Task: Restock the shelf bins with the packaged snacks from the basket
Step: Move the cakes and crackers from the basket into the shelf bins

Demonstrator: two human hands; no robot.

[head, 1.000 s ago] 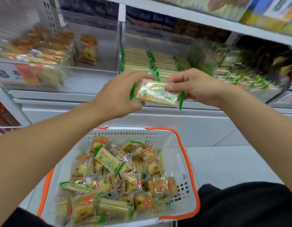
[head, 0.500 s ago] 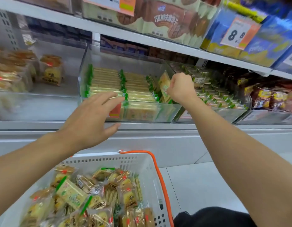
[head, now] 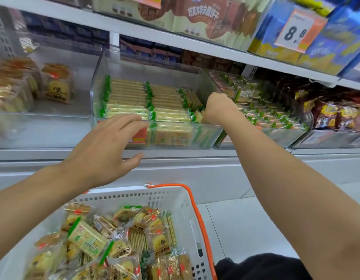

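Clear bin (head: 210,136) w/ neat green-edged cracker pack rows (head: 128,98); white basket (head: 175,201) full of mixed snack packs (head: 118,243).

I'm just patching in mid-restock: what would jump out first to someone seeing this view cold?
Probably the right hand, fisted inside the clear middle bin, pressing a cracker pack in beside neat green-edged rows. The left hand hovers open at the bin's front wall. Below, a white basket with an orange handle holds a heap of mixed snack packs.
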